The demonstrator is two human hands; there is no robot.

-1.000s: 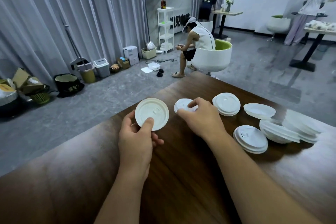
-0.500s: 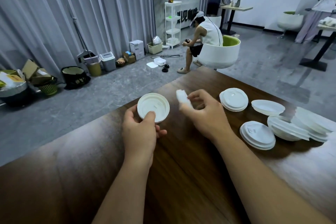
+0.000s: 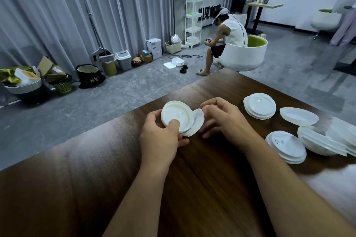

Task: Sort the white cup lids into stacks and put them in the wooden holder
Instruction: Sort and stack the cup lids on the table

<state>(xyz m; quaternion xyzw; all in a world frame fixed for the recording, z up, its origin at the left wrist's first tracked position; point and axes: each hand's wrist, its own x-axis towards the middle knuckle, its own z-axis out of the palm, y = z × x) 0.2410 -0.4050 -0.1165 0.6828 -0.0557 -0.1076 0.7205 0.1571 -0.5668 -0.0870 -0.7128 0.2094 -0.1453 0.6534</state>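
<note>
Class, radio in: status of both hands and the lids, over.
Left hand grips a lid. Right hand tucks a second lid behind it. Lid stacks wait on table. Holder unseen; nothing blocking.

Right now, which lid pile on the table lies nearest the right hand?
The far pile, just beyond the right hand; the near pile lies farther right.

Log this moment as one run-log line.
phase: stacking | left hand: holds lid | right hand: slides second lid beneath it | table: other lid stacks waiting | holder: unseen
</note>
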